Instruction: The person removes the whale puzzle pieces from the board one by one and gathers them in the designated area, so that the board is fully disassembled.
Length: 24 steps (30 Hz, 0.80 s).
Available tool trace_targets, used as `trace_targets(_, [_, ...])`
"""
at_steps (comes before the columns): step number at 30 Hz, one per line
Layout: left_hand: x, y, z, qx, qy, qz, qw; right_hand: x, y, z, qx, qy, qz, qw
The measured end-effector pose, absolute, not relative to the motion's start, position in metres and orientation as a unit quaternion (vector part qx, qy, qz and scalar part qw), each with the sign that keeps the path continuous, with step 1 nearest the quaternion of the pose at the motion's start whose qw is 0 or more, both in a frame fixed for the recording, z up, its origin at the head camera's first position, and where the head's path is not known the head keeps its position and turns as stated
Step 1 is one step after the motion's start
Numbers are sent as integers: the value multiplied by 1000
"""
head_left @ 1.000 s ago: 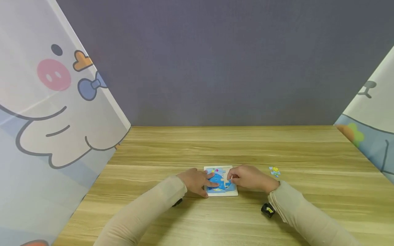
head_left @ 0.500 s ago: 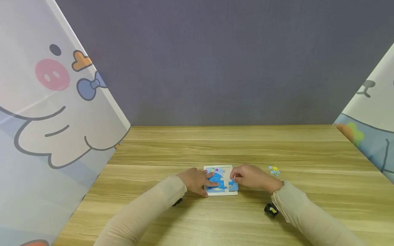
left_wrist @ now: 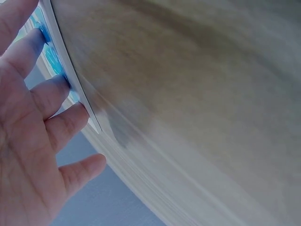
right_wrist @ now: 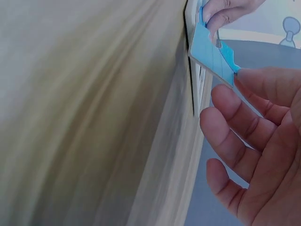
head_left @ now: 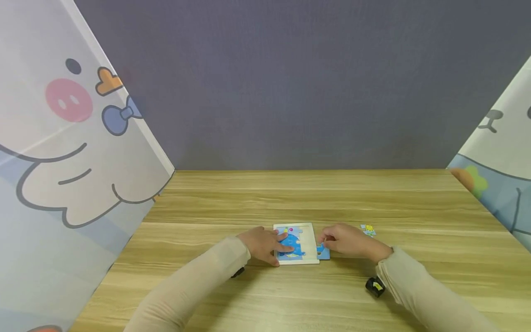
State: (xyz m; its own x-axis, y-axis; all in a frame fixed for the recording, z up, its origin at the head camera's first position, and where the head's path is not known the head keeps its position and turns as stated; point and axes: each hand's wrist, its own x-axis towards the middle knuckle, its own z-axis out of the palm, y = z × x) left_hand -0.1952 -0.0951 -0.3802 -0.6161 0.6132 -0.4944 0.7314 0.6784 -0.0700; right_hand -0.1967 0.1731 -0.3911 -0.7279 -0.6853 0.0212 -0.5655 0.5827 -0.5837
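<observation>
A small jigsaw puzzle in a pale frame [head_left: 309, 230] lies on the wooden table, showing a blue animal picture on its left half and bare board on its right. My left hand [head_left: 262, 246] rests on the picture with fingers spread; in the left wrist view its fingertips [left_wrist: 59, 81] reach over the frame's edge. Between thumb and index finger, my right hand [head_left: 346, 240] pinches a blue puzzle piece [right_wrist: 214, 54] by one corner. That piece is just past the frame's right side, tilted in the right wrist view. The other right fingers are loosely curled below it.
Further right on the table lies another puzzle piece with a yellow flower [head_left: 368, 229], behind the right wrist. A grey panel [head_left: 311, 87] stands along the table's far edge. Printed cartoon panels [head_left: 83, 138] flank both sides. Each wrist wears a black device [head_left: 375, 286].
My right hand has drawn the blue piece rightward out of the frame, baring the board on that side. The left hand stays on the puzzle.
</observation>
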Motion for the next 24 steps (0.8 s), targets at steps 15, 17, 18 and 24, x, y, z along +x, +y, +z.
trace_targets(15, [-193,-96,-379,380,888,-142,217,-193,204,-399,-317,862,-367,144])
trace_targets(17, [-193,-95,-378,377,888,-144,219,-192,207,-399,-315,863,-370,143])
trace_targets(18, [-192,-95,-377,376,889,-144,220,-192,209,-399,-313,863,-370,141])
trace_targets(24, [-192,-95,-377,373,890,-139,222,-189,222,-402,-306,866,-372,136])
